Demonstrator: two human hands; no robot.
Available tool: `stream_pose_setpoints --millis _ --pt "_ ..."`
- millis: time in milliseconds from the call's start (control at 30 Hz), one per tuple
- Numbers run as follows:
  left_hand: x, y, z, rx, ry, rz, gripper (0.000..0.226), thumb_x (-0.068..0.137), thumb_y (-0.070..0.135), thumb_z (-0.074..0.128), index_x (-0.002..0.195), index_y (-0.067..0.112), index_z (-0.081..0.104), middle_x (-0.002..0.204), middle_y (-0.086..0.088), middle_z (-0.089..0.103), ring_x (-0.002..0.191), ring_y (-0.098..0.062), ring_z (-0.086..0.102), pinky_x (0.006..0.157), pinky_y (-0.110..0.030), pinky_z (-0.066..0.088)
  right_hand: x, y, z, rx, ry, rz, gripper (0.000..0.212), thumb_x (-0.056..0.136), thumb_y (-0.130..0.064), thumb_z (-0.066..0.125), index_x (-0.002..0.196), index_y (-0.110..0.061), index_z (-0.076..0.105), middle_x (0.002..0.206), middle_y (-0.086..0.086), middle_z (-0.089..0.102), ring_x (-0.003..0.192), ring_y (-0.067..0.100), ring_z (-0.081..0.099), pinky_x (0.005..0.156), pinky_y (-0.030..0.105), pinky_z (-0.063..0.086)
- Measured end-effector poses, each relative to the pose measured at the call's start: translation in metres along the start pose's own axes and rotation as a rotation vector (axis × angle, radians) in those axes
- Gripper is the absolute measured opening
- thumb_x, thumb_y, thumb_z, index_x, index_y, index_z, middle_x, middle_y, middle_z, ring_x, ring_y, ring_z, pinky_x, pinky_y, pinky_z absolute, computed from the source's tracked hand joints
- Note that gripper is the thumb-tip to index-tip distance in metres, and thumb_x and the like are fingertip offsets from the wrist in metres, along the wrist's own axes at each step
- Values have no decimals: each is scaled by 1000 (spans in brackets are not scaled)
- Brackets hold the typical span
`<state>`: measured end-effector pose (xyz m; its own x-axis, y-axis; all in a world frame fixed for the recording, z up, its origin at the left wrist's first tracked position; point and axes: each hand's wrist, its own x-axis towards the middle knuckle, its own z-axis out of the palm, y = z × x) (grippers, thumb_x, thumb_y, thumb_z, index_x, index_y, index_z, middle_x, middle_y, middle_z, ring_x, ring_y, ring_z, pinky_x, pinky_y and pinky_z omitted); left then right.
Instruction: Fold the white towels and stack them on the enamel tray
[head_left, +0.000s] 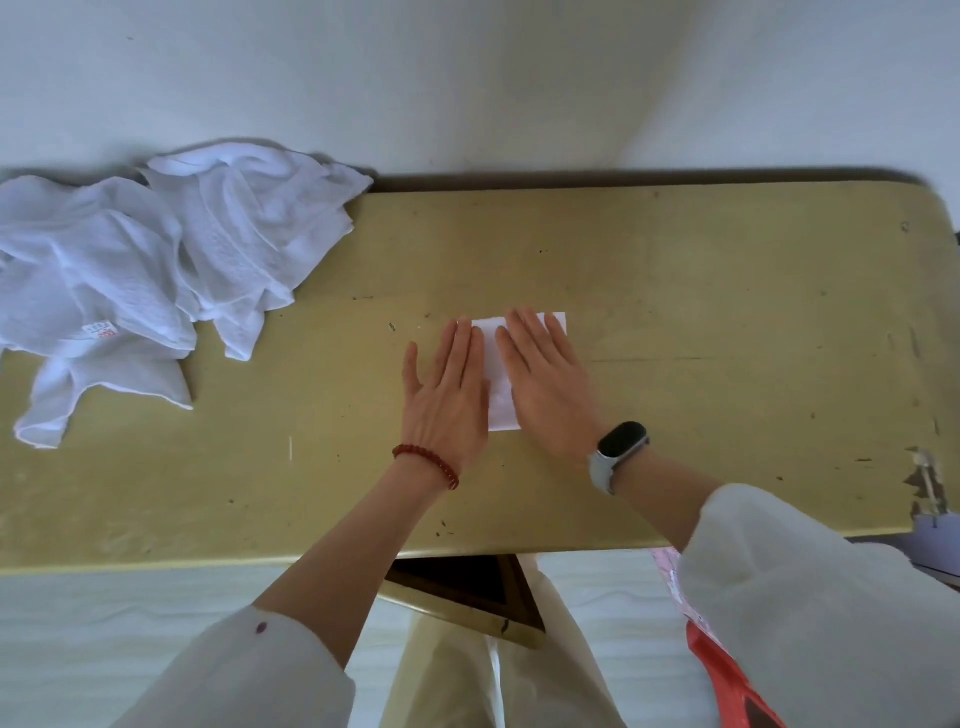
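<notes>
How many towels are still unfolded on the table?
2, as far as I can tell: one crumpled towel at the far left edge, another crumpled towel overlapping it on its right. More could be hidden within the heap.

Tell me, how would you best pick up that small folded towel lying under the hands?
Probably by the near short edge of the folded towel, coming from the person's side: it lies flat on the table, and that edge shows between the left hand and right hand.

Both arms reach forward, sleeves pushed back — left hand (447, 395) flat, palm down, fingers straight and together; right hand (545, 384) flat beside it, fingers extended, angled slightly left — the two nearly touching.
</notes>
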<state>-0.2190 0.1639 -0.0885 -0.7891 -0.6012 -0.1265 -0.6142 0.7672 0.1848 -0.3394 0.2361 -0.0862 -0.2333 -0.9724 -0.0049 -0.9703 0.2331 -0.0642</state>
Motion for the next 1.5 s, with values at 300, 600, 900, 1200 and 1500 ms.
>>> stream_pose_setpoints --millis 300,600,900,1200,1500 --pt "2 -13 19 52 -143 -13 70 88 46 6 145 6 6 155 -10 9 143 -21 11 111 -48 -2 -2 27 20 73 -220 125 65 89 -44 22 140 -4 31 148 12 33 137 28 32 108 54 24" --pt "6 -9 5 -22 -62 -47 67 85 44 27 141 8 32 147 -19 32 133 -31 37 105 -53 29 -12 51 -16 733 25 676 35 96 -15 36 126 -7 52 120 8 59 106 20 52 91 25 38" --pt "15 -24 12 -72 -60 117 60 87 40 32 139 10 37 143 -19 39 129 -35 43 103 -54 27 -1 46 -28 1083 -282 775 29 92 -10 37 115 -12 54 87 0 61 76 15 57 68 25 45" --pt "14 -21 15 -128 -24 103 52 88 32 31 138 20 25 145 -17 36 132 -36 37 104 -55 20 9 43 -38 1473 -141 1107 18 85 0 38 87 -9 53 74 3 56 62 14 48 53 23 39" --pt "14 -21 16 -121 15 116 49 88 31 33 135 19 30 141 -19 41 128 -37 42 101 -58 25 12 38 -40 1555 -120 1009 28 88 -6 44 116 -6 48 90 2 56 73 12 52 61 23 42"
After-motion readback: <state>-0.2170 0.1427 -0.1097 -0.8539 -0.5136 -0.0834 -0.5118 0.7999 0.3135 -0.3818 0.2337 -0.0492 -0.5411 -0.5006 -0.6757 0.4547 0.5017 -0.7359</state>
